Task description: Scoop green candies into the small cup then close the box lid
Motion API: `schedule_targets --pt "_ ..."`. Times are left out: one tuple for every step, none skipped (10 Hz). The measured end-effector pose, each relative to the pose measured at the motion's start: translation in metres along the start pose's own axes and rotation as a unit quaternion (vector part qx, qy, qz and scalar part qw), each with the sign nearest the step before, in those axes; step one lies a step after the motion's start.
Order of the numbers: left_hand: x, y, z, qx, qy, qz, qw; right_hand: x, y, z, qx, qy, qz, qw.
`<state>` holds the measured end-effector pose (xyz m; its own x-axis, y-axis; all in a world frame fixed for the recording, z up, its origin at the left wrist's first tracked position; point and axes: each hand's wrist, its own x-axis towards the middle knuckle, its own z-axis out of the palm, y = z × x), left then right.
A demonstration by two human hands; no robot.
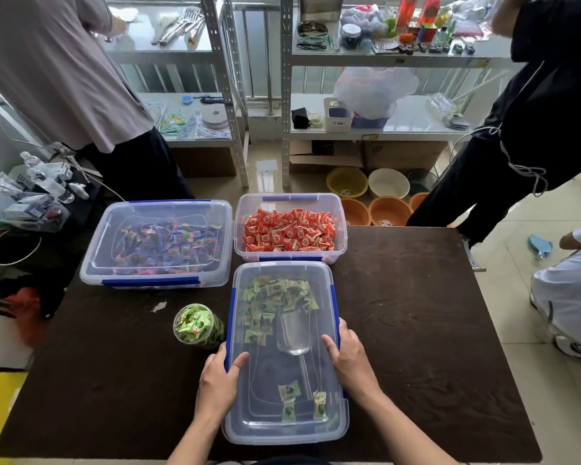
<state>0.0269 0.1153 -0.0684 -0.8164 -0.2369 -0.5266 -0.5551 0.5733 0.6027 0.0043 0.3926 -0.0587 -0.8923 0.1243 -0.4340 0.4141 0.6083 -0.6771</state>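
Observation:
A clear plastic box (284,427) with blue side clips stands at the near middle of the dark table, its clear lid (269,374) lying on top. Through the lid I see green candies (275,297) heaped at the far end, three loose ones near me, and a metal scoop (292,333). My left hand (220,380) grips the lid's left edge by the blue clip. My right hand (348,359) grips the right edge by the other clip. A small clear cup (197,325), filled with green candies, stands just left of the box.
A lidded box of mixed-colour candies (158,243) sits at the far left of the table (416,330), and an open box of red candies (289,226) stands behind the green one. Two people stand beyond the table, a third crouches at right. Metal shelves fill the background.

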Motion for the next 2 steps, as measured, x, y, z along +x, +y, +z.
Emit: schedule_targets --pt "-0.007 0.014 -0.010 0.043 0.028 0.033 0.998 -0.005 -0.012 -0.009 -0.014 0.031 -0.057 0.998" --pt "-0.018 0.041 -0.024 0.075 0.081 0.092 0.990 -0.004 -0.045 -0.032 -0.002 0.075 -0.143 0.987"
